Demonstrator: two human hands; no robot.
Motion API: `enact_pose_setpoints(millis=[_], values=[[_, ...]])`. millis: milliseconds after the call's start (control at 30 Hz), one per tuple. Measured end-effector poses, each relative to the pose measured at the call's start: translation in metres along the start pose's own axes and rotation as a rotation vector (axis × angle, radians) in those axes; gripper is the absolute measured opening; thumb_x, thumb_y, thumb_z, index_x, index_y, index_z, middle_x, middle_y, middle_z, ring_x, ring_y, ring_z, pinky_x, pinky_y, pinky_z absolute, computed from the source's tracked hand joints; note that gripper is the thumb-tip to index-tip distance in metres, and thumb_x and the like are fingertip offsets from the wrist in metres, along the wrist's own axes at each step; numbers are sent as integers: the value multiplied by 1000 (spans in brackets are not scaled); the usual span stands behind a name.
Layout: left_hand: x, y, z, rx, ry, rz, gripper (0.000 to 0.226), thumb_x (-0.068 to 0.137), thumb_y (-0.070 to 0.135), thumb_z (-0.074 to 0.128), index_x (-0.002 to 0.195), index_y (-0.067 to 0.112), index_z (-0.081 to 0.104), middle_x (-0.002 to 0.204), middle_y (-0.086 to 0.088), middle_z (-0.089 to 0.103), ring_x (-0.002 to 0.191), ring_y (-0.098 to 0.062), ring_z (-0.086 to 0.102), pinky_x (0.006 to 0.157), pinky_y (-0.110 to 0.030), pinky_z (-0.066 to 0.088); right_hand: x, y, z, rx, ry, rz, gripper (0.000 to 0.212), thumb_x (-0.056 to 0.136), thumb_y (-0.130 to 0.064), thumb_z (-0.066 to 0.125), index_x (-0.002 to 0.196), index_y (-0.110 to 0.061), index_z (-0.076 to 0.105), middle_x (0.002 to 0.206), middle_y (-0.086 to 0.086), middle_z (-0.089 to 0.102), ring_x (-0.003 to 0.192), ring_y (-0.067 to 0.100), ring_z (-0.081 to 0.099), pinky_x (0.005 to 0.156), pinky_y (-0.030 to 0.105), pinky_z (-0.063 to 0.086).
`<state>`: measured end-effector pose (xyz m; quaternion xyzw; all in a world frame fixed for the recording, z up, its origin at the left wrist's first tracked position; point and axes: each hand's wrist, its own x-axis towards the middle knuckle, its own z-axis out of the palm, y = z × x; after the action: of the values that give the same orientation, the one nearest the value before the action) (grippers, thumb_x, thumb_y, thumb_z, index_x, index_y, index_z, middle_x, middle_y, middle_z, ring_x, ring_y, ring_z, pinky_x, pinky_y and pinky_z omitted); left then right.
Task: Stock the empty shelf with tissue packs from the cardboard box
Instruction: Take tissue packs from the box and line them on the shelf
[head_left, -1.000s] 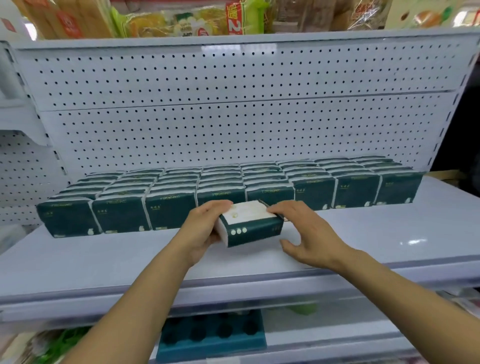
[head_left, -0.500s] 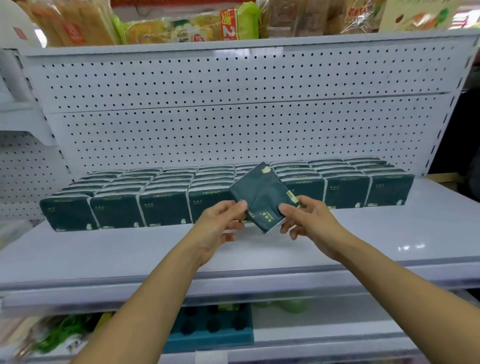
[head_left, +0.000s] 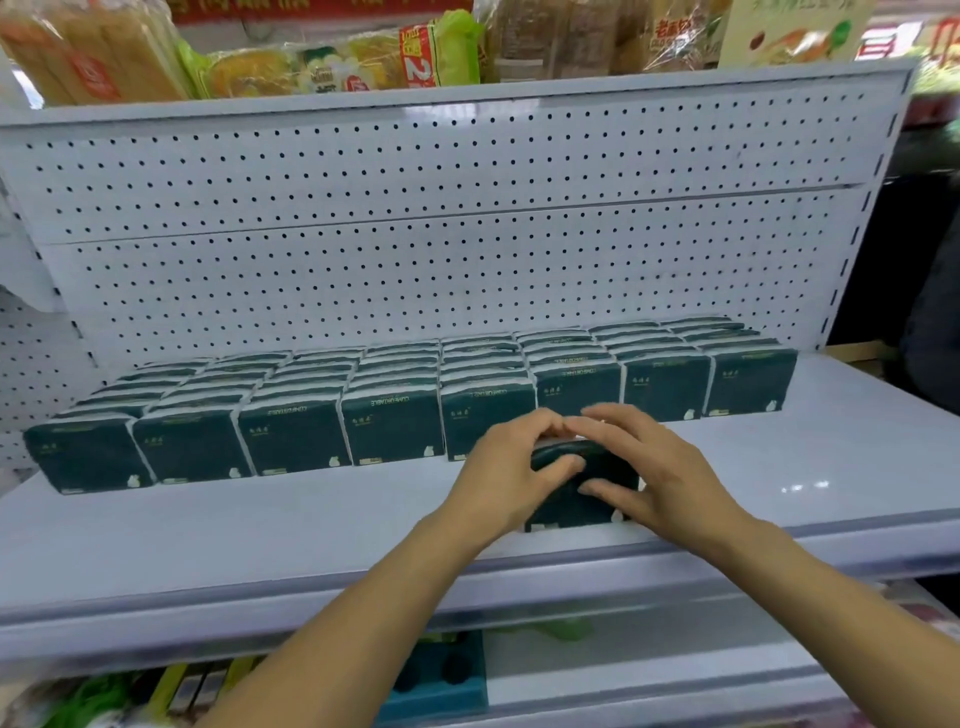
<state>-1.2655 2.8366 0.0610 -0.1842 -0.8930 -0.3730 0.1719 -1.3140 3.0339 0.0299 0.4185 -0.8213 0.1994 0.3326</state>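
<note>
A dark green tissue pack stands upright on the white shelf, in front of the stocked row and near the shelf's front edge. My left hand grips its left side, thumb across the front. My right hand holds its right side, fingers over the top and thumb on the front. Behind it, rows of dark green tissue packs fill the back of the shelf from left to right. The cardboard box is not in view.
A white pegboard back panel rises behind the packs. Packaged food sits on the shelf above. A lower shelf holds a teal tray and other goods. Bare shelf surface lies in front of the row on both sides of my hands.
The pack was held tilted in the air between both hands; now it stands upright on the shelf in front of the row, with both hands still around it.
</note>
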Motion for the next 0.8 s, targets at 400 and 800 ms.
enact_pose_setpoints(millis=[400,800], values=[[30,-100,-26,890,228,186,85,55,33,95,129,10,61,131,-4,62,125,-22,47,104,-38,38,12,63,26,-237,-5,192,63,74,-30,82,131,-19,58,133,4,54,121,26,51,83,41,53],[43,-112,-22,1016,173,175,83,59,33,91,132,9,59,130,-5,63,121,-23,59,110,-42,39,44,64,53,-508,11,218,63,73,-33,79,129,-16,57,138,8,52,125,28,50,101,47,37]])
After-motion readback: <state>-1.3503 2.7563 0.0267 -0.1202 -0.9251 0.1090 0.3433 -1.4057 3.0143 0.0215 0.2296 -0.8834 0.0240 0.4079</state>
